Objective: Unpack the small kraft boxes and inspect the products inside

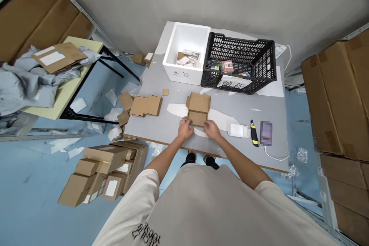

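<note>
A small brown cardboard box (198,117) lies on the grey table in front of me, its lid flap raised toward the far side and its inside bare. My left hand (185,128) grips the near left corner, fingers closed on the cardboard. At the near right corner my right hand (212,129) pinches the box in the same way. To the left lie folded cardboard boxes (146,106), with a tiny brown box (165,92) just beyond them. Right of my right hand sits a white packet (237,130).
A white foam box (182,73) and a black plastic crate (268,77), both holding small items, stand at the back. A yellow-black utility knife (254,133) and a blurred phone (266,133) with a cable lie right. Cartons (103,157) crowd the floor at left.
</note>
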The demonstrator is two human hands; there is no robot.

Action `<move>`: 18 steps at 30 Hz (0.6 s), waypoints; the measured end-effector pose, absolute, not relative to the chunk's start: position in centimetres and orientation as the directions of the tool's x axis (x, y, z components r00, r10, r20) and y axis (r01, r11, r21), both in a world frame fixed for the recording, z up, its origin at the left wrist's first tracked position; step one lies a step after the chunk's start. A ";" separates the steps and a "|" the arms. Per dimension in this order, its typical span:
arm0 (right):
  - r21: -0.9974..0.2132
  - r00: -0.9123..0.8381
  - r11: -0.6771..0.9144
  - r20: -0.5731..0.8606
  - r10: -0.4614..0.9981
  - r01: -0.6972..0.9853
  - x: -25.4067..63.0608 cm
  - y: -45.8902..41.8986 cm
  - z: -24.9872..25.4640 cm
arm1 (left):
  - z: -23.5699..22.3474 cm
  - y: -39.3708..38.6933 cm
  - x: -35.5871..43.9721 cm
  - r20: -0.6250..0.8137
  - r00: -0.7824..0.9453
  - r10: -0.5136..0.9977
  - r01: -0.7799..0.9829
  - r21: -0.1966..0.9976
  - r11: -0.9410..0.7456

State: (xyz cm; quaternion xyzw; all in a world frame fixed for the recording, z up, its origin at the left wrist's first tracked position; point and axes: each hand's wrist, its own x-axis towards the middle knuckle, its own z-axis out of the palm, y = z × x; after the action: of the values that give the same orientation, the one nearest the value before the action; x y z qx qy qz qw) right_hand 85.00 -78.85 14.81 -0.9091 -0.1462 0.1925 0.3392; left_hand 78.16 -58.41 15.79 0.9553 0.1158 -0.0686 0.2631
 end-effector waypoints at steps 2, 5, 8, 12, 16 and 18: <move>-0.683 0.873 -0.715 -0.248 0.420 0.149 85.9 -76.1 14.7 | 15.7 -56.0 78.9 -0.203 0.953 0.226 0.298 0.484 -0.823; -0.697 0.860 -0.697 -0.242 0.450 0.169 86.9 -72.3 14.4 | 15.0 -52.4 80.0 -0.216 0.941 0.261 0.335 0.481 -0.810; -0.696 0.859 -0.699 -0.248 0.448 0.164 87.5 -69.5 13.8 | 14.1 -49.7 80.6 -0.245 0.935 0.255 0.346 0.478 -0.807; -0.710 0.858 -0.686 -0.247 0.450 0.156 87.6 -67.8 13.1 | 13.3 -47.8 80.7 -0.307 0.928 0.211 0.339 0.465 -0.818; -0.736 0.855 -0.663 -0.254 0.452 0.132 87.4 -68.7 13.2 | 13.8 -47.8 80.3 -0.324 0.924 0.203 0.339 0.444 -0.829; -0.746 0.861 -0.655 -0.250 0.442 0.119 87.4 -70.2 13.5 | 14.4 -48.7 80.2 -0.265 0.938 0.221 0.319 0.419 -0.850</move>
State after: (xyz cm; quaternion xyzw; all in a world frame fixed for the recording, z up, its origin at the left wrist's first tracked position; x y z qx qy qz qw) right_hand 87.38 -70.18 13.46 -0.8852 -0.1585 0.2102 0.3836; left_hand 80.18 -48.70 14.41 0.9562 0.1412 -0.1040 0.2342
